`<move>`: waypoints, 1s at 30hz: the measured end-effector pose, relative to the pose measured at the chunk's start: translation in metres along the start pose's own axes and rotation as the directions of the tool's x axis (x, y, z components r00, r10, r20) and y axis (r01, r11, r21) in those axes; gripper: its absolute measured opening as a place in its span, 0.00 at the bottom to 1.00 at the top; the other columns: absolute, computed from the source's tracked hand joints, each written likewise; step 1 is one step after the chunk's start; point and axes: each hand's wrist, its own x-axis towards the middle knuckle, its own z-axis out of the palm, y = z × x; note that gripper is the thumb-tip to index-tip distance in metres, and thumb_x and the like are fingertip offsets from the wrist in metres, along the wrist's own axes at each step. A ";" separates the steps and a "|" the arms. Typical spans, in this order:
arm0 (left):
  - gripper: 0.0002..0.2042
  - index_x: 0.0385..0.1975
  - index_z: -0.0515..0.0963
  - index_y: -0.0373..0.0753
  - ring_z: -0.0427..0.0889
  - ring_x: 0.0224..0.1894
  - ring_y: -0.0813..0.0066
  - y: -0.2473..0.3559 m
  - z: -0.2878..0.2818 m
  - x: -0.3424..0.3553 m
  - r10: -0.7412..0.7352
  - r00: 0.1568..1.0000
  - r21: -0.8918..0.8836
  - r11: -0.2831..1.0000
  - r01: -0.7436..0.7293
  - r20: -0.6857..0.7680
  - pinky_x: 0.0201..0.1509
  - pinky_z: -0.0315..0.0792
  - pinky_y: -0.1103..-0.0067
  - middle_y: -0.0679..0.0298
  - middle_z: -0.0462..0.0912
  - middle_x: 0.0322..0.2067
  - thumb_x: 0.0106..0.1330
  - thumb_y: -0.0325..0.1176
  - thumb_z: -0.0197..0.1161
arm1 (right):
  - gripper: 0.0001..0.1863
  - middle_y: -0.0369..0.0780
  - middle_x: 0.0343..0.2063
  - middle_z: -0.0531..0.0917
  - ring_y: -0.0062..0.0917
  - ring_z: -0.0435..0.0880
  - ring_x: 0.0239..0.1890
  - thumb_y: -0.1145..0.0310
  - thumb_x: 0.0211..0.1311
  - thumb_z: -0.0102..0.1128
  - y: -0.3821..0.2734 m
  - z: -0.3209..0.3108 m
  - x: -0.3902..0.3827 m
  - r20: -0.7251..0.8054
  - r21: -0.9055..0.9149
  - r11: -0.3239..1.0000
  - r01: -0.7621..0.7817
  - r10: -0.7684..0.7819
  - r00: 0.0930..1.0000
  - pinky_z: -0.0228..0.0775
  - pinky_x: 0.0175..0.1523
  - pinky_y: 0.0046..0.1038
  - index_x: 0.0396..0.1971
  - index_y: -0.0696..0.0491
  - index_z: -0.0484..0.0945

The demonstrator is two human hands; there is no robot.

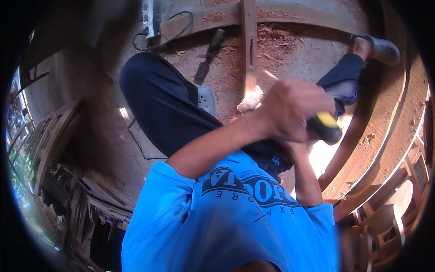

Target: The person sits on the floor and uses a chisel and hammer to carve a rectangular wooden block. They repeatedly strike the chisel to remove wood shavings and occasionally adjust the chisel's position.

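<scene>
My left hand (294,106) is closed around a tool with a black and yellow handle (325,126), in front of my lap. Motion smears the hand, and the tool's exact kind does not show. A thin pale rod (271,75) sticks out past the far side of the fist. My right hand (297,139) is just under the left one and mostly hidden by it. Beyond them a slotted wooden bar (249,54) runs away from me, its near end close to my left hand. Left of the bar, a broad chisel (210,56) lies on the floor.
A curved wooden board (308,14) lies crosswise at the far side, with wood shavings (276,38) near it. A power strip (150,20) with a cord is at far left. Large curved planks (376,136) stand on the right; stacked wood pieces (56,136) are at left.
</scene>
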 end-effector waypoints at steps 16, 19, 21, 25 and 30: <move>0.19 0.28 0.78 0.43 0.85 0.28 0.59 -0.043 0.024 -0.009 -0.183 0.981 0.214 0.958 0.193 -0.067 0.29 0.77 0.66 0.62 0.81 0.23 0.51 0.51 0.75 | 0.26 0.53 0.45 0.85 0.49 0.83 0.51 0.49 0.69 0.57 -0.020 0.019 0.012 0.381 -0.396 0.866 -0.306 0.458 0.803 0.74 0.53 0.48 0.53 0.57 0.77; 0.19 0.29 0.78 0.43 0.85 0.29 0.57 -0.048 0.023 -0.012 -0.213 0.976 0.206 0.954 0.217 -0.044 0.29 0.77 0.65 0.62 0.82 0.24 0.52 0.52 0.75 | 0.20 0.54 0.42 0.86 0.51 0.83 0.48 0.55 0.67 0.59 -0.024 0.017 0.011 0.347 -0.322 0.889 -0.327 0.432 0.833 0.73 0.53 0.47 0.48 0.56 0.82; 0.19 0.29 0.78 0.43 0.85 0.29 0.57 -0.049 0.024 -0.013 -0.224 0.974 0.211 0.951 0.226 -0.030 0.29 0.77 0.64 0.62 0.82 0.25 0.51 0.51 0.75 | 0.23 0.53 0.41 0.86 0.50 0.84 0.47 0.51 0.68 0.58 -0.025 0.017 0.010 0.339 -0.342 0.887 -0.310 0.424 0.840 0.74 0.51 0.48 0.47 0.56 0.79; 0.18 0.30 0.79 0.43 0.85 0.30 0.57 -0.049 0.024 -0.014 -0.219 0.975 0.221 0.950 0.222 -0.035 0.31 0.77 0.64 0.62 0.83 0.25 0.51 0.49 0.74 | 0.24 0.53 0.40 0.86 0.50 0.84 0.47 0.49 0.69 0.57 -0.023 0.021 0.007 0.328 -0.365 0.884 -0.291 0.415 0.849 0.75 0.50 0.49 0.48 0.56 0.77; 0.17 0.32 0.80 0.44 0.86 0.30 0.56 -0.049 0.023 -0.018 -0.230 0.971 0.206 0.949 0.237 -0.060 0.31 0.78 0.63 0.61 0.83 0.26 0.51 0.47 0.74 | 0.23 0.54 0.39 0.86 0.51 0.84 0.46 0.50 0.68 0.58 -0.023 0.024 0.004 0.269 -0.324 0.904 -0.280 0.371 0.889 0.75 0.49 0.49 0.51 0.54 0.76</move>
